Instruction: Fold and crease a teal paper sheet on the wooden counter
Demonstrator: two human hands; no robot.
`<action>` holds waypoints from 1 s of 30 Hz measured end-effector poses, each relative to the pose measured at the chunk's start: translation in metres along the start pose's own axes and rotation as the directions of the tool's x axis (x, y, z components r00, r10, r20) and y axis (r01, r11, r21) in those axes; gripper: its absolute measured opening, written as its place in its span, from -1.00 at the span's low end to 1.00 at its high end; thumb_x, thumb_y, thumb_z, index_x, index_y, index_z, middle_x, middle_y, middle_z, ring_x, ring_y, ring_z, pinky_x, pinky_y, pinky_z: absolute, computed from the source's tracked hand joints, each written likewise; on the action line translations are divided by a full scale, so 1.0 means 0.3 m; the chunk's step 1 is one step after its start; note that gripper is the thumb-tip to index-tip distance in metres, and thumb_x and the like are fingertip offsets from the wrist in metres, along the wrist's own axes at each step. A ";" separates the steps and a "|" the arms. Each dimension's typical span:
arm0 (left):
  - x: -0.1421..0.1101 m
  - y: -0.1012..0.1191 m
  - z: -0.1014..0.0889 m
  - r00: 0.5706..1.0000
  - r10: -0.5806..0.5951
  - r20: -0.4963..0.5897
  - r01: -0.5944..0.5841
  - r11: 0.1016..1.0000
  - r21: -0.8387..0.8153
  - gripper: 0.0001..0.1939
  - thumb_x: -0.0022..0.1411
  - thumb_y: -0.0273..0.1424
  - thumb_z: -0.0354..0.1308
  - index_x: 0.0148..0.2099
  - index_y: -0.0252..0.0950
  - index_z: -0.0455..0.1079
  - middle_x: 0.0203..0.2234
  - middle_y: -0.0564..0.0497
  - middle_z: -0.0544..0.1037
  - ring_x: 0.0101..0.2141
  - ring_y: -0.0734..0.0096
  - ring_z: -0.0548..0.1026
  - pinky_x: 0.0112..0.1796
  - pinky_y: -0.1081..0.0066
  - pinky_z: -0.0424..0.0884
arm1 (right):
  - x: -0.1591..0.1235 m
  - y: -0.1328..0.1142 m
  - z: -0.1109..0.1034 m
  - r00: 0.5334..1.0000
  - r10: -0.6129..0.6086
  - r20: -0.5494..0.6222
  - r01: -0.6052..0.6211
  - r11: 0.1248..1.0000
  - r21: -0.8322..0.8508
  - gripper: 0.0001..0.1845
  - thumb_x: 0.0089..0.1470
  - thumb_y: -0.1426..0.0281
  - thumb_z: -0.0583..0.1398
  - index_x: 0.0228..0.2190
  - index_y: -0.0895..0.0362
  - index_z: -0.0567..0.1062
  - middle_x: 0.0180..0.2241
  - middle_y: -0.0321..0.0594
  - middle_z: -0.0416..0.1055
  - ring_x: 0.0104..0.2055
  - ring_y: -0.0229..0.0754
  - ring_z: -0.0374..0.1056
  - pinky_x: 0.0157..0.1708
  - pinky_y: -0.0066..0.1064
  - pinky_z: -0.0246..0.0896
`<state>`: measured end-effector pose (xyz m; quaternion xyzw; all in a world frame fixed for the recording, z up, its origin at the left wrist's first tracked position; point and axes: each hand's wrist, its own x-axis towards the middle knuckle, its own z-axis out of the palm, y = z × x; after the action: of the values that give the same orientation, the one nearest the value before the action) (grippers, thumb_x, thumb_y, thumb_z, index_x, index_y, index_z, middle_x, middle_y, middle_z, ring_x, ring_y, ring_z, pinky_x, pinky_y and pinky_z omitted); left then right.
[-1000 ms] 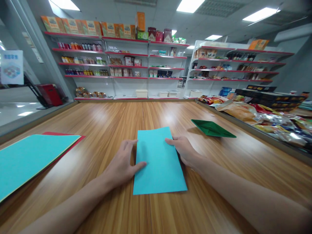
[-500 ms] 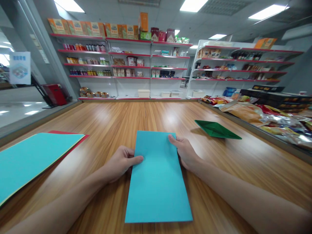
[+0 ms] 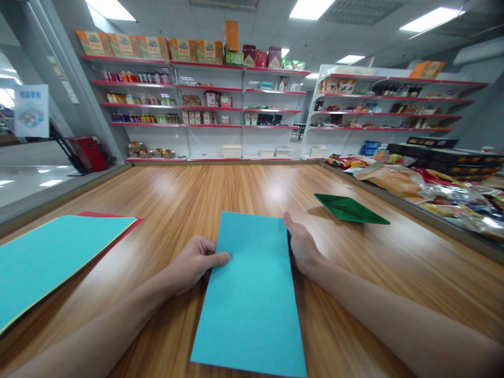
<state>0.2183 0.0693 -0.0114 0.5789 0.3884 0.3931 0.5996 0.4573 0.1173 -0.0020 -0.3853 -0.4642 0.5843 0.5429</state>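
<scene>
Well short of the table's (image 3: 177, 202) far edge, the left hand (image 3: 195, 263) pinched the blue paper (image 3: 252, 289); the right hand (image 3: 305, 247), grip unclear to me, required light, crease-free contact.

Over the near middle of the table (image 3: 236, 189) is the sheet (image 3: 252, 294) — stack (image 3: 66, 257) to its left, folded piece (image 3: 350, 208) to its right, packets (image 3: 394, 181) farther right, shelves (image 3: 212, 139) behind.
</scene>
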 end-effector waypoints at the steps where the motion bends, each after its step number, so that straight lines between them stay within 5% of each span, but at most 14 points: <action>1: 0.002 -0.001 0.000 1.000 0.000 -0.005 0.000 1.000 -0.012 -0.63 0.01 -0.23 0.32 -0.58 -0.45 0.39 -0.71 0.04 0.36 -0.68 0.64 0.21 -0.63 0.58 0.05 | 0.002 0.003 -0.002 1.000 -0.011 -0.002 0.011 1.000 -0.025 -0.43 -0.17 -0.07 0.26 -0.71 0.16 0.27 -0.72 -0.33 0.22 -0.68 -0.34 0.07 -0.66 -0.45 -0.05; 8: 0.012 -0.004 0.002 0.999 -0.039 -0.024 0.034 0.984 -0.175 -0.64 0.02 -0.19 0.31 -0.45 -0.47 0.47 -0.58 -0.10 0.51 -0.62 0.47 0.41 -0.56 0.50 0.30 | 0.005 0.018 -0.014 0.995 -0.086 0.044 0.093 0.978 -0.185 -0.35 -0.11 -0.09 0.21 -0.76 0.12 0.09 -0.76 -0.42 -0.04 -0.71 -0.42 -0.14 -0.68 -0.46 -0.31; 16: 0.012 -0.029 -0.003 0.994 -0.004 -0.112 0.000 0.999 -0.035 -0.57 0.07 -0.12 0.25 -0.50 -0.47 0.42 -0.64 -0.06 0.45 -0.66 0.52 0.33 -0.62 0.53 0.18 | -0.007 0.008 -0.006 0.988 -0.001 0.156 0.021 0.992 -0.125 -0.55 -0.19 0.07 0.34 -0.53 0.24 0.46 -0.57 -0.23 0.38 -0.59 -0.30 0.25 -0.58 -0.45 0.10; 30: -0.003 0.001 0.033 0.970 0.042 -0.240 -0.013 0.993 0.121 -0.54 0.03 -0.06 0.25 -0.49 -0.45 0.45 -0.65 -0.03 0.43 -0.66 0.52 0.30 -0.63 0.52 0.15 | -0.009 -0.002 -0.003 0.985 0.021 0.174 -0.015 0.999 -0.032 -0.59 -0.20 0.14 0.37 -0.46 0.25 0.52 -0.52 -0.17 0.47 -0.55 -0.25 0.34 -0.53 -0.43 0.24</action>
<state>0.2271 0.0646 -0.0109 0.5663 0.4732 0.4455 0.5068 0.4586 0.1146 -0.0018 -0.3451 -0.5154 0.6134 0.4890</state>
